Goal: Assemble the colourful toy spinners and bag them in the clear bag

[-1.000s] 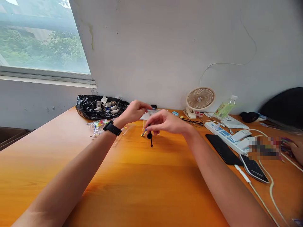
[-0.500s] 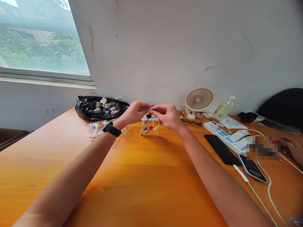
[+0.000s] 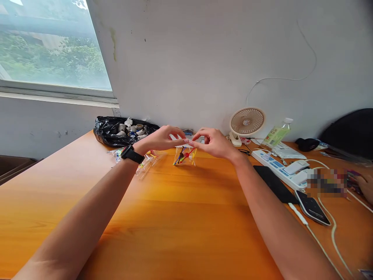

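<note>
A small clear-sided thing [image 3: 189, 158] stands on the table with blue, red and yellow stick-like pieces and a dark round piece showing in it. A whitish flat part [image 3: 182, 144] lies across its top. My left hand [image 3: 164, 138] is over its upper left, thumb stretched out and fingers curved apart from it. From the other side, my right hand [image 3: 214, 142] is at the upper right, thumb and fingers parted, fingertips close to the top part. Whether the thumbs touch it I cannot tell. My left wrist wears a black watch [image 3: 132, 154].
Clear packets with coloured pieces [image 3: 145, 163] lie left of it, before a black bag of grey rolls [image 3: 109, 134]. At right are a fan [image 3: 247, 121], bottle [image 3: 276, 134], power strip [image 3: 274, 165], phone [image 3: 311, 208] and cables. Another person's hand [image 3: 365, 186] is at the right edge.
My fingers have gone from pinched together over the top to spread apart. The dark round piece now sits lower, among the coloured sticks. The view has shifted slightly.
</note>
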The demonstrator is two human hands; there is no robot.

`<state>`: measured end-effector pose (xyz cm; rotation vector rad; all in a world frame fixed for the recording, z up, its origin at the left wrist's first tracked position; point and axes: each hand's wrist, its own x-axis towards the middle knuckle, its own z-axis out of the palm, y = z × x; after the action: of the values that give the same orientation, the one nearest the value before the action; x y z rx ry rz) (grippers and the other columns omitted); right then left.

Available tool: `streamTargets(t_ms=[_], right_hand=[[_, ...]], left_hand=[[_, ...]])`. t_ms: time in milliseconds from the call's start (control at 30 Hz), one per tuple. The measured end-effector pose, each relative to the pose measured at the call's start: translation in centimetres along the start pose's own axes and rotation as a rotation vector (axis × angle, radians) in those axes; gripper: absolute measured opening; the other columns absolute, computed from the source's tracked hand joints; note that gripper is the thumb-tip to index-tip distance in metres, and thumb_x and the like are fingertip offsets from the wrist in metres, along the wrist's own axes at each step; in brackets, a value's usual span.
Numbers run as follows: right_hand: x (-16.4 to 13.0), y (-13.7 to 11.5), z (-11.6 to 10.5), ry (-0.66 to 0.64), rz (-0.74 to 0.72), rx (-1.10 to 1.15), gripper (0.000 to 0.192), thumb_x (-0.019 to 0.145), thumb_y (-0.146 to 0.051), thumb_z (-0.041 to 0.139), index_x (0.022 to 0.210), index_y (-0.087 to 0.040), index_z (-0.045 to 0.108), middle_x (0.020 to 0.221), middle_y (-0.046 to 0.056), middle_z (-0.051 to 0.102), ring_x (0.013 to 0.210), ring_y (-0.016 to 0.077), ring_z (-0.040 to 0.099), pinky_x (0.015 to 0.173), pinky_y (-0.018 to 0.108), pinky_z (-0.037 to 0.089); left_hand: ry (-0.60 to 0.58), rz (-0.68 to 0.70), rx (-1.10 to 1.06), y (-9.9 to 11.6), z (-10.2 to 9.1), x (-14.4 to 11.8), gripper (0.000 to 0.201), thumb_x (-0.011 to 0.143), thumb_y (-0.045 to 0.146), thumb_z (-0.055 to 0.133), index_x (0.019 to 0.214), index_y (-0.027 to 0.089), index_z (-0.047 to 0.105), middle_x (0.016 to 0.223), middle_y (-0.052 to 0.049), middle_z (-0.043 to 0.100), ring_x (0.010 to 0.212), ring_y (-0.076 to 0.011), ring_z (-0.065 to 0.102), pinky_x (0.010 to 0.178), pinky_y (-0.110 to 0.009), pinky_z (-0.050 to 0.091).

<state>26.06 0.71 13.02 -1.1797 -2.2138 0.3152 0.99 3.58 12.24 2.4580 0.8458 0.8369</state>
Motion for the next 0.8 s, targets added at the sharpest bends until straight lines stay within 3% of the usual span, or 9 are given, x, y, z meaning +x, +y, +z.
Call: streamTargets(t_ms=[133,267,433,533,600,800], right_hand=[[0.0,1.8,0.3,0.041,-0.029,-0.020,0.028,0.083,-0.049,0.081,0.094,-0.023,0.078,0.140,0.010,0.054,0.090,0.0180,0.063,0.074,0.033,0.052],[0.4,2.4,0.3,-0.027,-0.050,0.036,0.015,0.088,-0.035,0.073,0.085,-0.021,0.074,0.114,0.008,0.066,0.094,0.0206,0.066,0.072,0.031,0.053],[0.5,1.8,-0.2,0.116,-0.102,0.112,0.012,0.087,-0.030,0.071,0.082,-0.019,0.074,0.088,0.005,0.073,0.082,0.0193,0.067,0.072,0.032,0.051],[0.5,2.0,0.3,0.027,-0.065,0.145,0.013,0.083,-0.031,0.074,0.077,-0.019,0.074,0.079,0.004,0.073,0.072,0.0180,0.065,0.067,0.031,0.050],[0.4,2.2,0.5,-0.006,-0.046,0.147,0.015,0.082,-0.032,0.074,0.075,-0.018,0.074,0.076,0.004,0.073,0.069,0.0173,0.064,0.065,0.031,0.049],[0.4,1.8,-0.6,0.107,-0.068,0.166,0.017,0.087,-0.034,0.071,0.082,-0.020,0.077,0.084,0.005,0.076,0.078,0.0195,0.067,0.071,0.033,0.051]], left_hand=[[-0.013,-0.022,0.097,-0.5,-0.1,0.0,0.038,0.084,0.052,0.079,0.105,0.020,0.082,0.100,-0.006,0.080,0.082,-0.0168,0.067,0.069,-0.024,0.047],[0.045,-0.048,0.166,-0.3,-0.3,0.3,0.022,0.083,0.040,0.079,0.087,0.018,0.083,0.074,-0.002,0.075,0.062,-0.0122,0.059,0.059,-0.024,0.041],[0.216,-0.023,0.206,0.1,-1.1,0.5,0.018,0.079,0.038,0.082,0.081,0.019,0.084,0.066,-0.001,0.073,0.059,-0.0117,0.056,0.057,-0.024,0.038],[0.119,-0.051,0.226,-0.4,-0.8,0.4,0.013,0.077,0.032,0.082,0.076,0.020,0.085,0.060,-0.001,0.070,0.056,-0.0122,0.057,0.054,-0.023,0.037],[0.070,-0.063,0.217,-0.6,-0.7,0.2,0.013,0.076,0.032,0.082,0.075,0.020,0.084,0.059,-0.001,0.070,0.054,-0.0121,0.056,0.053,-0.023,0.037],[0.171,-0.056,0.142,0.3,-1.0,0.2,0.023,0.080,0.042,0.082,0.082,0.019,0.086,0.069,-0.003,0.076,0.059,-0.0137,0.061,0.057,-0.024,0.043]])
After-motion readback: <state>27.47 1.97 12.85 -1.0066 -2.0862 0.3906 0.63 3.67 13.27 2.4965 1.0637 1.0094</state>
